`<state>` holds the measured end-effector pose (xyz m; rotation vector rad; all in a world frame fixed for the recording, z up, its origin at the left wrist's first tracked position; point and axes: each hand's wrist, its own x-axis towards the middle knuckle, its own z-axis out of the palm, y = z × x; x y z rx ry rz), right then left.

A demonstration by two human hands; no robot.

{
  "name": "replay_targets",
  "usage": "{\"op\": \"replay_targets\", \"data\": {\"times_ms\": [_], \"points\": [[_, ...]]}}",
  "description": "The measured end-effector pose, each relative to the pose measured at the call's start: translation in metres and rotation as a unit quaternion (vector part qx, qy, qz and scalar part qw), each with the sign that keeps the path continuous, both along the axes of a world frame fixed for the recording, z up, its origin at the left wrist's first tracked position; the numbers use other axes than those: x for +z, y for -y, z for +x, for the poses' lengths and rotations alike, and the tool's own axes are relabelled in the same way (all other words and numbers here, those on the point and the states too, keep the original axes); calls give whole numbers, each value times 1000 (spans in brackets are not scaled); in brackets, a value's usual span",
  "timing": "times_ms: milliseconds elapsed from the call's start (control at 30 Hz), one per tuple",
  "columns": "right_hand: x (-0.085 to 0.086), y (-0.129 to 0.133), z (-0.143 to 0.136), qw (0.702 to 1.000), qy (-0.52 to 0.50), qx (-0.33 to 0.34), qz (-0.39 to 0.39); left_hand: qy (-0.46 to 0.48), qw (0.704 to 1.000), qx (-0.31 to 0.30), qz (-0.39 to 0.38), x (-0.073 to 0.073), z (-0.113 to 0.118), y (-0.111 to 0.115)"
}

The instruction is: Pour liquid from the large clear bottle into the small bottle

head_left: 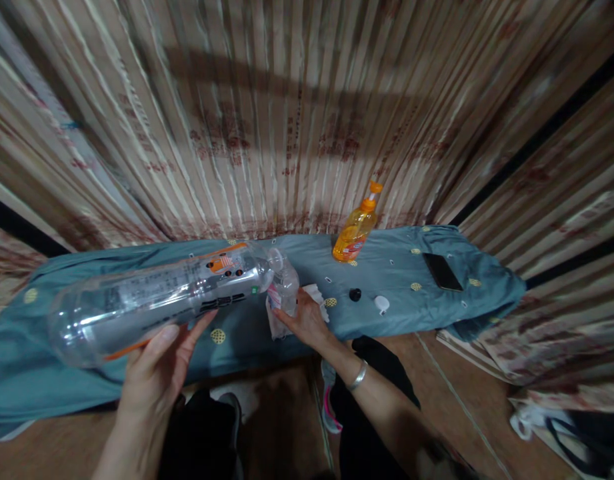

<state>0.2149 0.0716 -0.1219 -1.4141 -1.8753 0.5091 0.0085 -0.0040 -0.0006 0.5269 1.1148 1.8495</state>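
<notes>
In my left hand [159,360] lies a large clear plastic bottle [157,300] with a grey and orange label, tilted almost level, its neck pointing right. My right hand [307,317] grips a small clear plastic bottle [285,287] with some pink on its side. The large bottle's mouth meets the top of the small one; whether they touch, I cannot tell. Under the small bottle and my right fingers is a crumpled white tissue [278,327]. Any liquid passing between the two cannot be made out.
A pump bottle of orange liquid [354,233] stands at the back of the cloth-covered bench [401,267]. Right of my hands lie a small black cap [355,294], a white cap [381,304] and a dark phone [443,272]. A patterned curtain [287,133] hangs behind.
</notes>
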Motion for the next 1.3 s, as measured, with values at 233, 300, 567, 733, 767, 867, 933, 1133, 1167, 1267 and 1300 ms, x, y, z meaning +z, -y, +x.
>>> {"op": "replay_targets", "data": {"times_ms": [233, 300, 567, 733, 767, 867, 933, 1133, 1167, 1267, 1300], "points": [[-3, -1, 0, 1000, 4, -9, -1, -1, 1000, 3, -1, -1, -1, -2], [-3, -1, 0, 1000, 2, -6, -2, 3, 1000, 4, -3, -1, -1, -2], [2, 0, 0, 1000, 4, -3, -9, 9, 1000, -2, 2, -2, -2, 0], [5, 1, -1, 1000, 9, 0, -21, 9, 1000, -1, 1, -2, -2, 0], [5, 1, -1, 1000, 8, 1, -22, 10, 1000, -1, 2, -2, -2, 0], [5, 2, 0, 1000, 1, 3, -21, 11, 1000, -1, 2, -2, -2, 0], [5, 2, 0, 1000, -3, 4, -20, 12, 1000, 3, 7, -3, -2, 0], [3, 1, 0, 1000, -9, 8, -9, 9, 1000, 5, 15, -4, -2, -1], [3, 1, 0, 1000, -7, 6, -11, 8, 1000, 4, 16, -4, -2, -2], [1, 0, 0, 1000, -4, -3, -15, 11, 1000, 1, 14, -5, -3, -2], [1, 0, 0, 1000, -4, -2, -14, 10, 1000, -1, 14, -5, -3, -2]]}}
